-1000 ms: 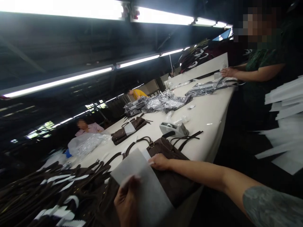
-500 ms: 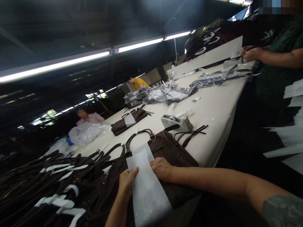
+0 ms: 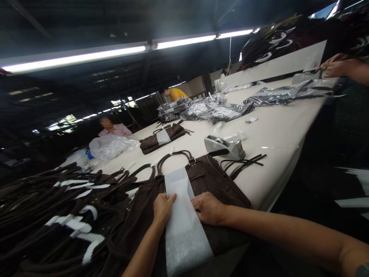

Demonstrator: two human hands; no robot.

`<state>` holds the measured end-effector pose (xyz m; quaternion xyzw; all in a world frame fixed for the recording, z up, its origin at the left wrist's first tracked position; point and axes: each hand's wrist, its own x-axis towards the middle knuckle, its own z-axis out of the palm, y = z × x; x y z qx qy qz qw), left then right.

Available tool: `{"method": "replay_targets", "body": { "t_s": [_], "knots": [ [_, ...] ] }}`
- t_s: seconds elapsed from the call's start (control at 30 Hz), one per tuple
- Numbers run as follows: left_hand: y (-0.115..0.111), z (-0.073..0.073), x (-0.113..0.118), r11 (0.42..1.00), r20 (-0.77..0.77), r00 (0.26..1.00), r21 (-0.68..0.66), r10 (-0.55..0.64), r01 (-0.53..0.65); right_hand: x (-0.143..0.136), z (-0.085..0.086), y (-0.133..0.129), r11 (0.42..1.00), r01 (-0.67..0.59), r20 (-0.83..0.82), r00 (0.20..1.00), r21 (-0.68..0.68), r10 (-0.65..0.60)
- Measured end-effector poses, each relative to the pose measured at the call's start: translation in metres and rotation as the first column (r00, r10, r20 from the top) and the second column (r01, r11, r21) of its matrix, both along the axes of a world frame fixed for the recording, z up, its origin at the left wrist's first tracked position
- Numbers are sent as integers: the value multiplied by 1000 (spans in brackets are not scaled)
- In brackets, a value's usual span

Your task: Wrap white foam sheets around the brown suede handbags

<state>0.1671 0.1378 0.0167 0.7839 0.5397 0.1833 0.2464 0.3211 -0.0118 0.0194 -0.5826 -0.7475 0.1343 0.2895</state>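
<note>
A long white sheet of thin packing paper lies lengthwise over a dark brown handbag, whose handles point away from me. My left hand pinches the paper's left edge, thumb on top. On the other side, my right hand has its fingers curled at the paper's right edge, against the bag; its fingertips are partly hidden. Just beyond the bag stands a grey tape dispenser. The bag's dark straps trail on the table to the right of it.
Many brown bags with white-wrapped handles pile up at left. On the table are a folded paper-banded bag, plastic-wrapped bags and clear plastic. A co-worker's hands are at far right; other people sit or bend beyond.
The view has shifted, so most things appear farther right. The paper's far end now lies lower and flatter on the bag, with both hands still at its edges.
</note>
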Motion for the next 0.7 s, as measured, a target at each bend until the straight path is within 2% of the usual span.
{"method": "replay_targets", "body": {
  "t_s": [0.07, 0.13, 0.17, 0.23, 0.3, 0.37, 0.43, 0.47, 0.57, 0.7],
  "knots": [
    [-2, -1, -1, 1000, 41, 999, 27, 10, -11, 6, 2, -6, 996, -82, -108, 991, -30, 78],
    [-6, 0, -1, 998, 78, 997, 46, 27, -30, 13, 5, -10, 991, -108, -246, 966, -81, 86],
    [-8, 0, -1, 998, 92, 995, 52, 34, -39, 16, 8, -10, 991, -66, -305, 952, -119, 27],
    [-10, 1, 0, 997, 115, 992, 58, 44, -50, 21, 16, -6, 976, 122, -338, 924, -179, -177],
    [-12, 1, 1, 997, 139, 990, 64, 35, -45, 23, 27, 5, 943, 307, -246, 911, -132, -331],
    [-12, 0, 2, 997, 164, 986, 66, 15, -26, 22, 37, 24, 929, 370, -91, 925, -7, -369],
    [-11, -2, 2, 998, 190, 982, 66, 1, -13, 23, 42, 48, 918, 398, 14, 917, 0, -398],
    [-10, -3, 2, 998, 203, 979, 64, -2, -12, 24, 42, 62, 899, 433, 21, 901, -63, -433],
    [-6, -7, 3, 999, 247, 969, 34, -2, -7, 33, 36, 102, 792, 514, -30, 833, -329, -553],
    [-1, -13, 0, 999, 304, 953, -43, -8, 22, 46, 26, 136, 726, 498, -91, 793, -474, -603]
  ]
}}
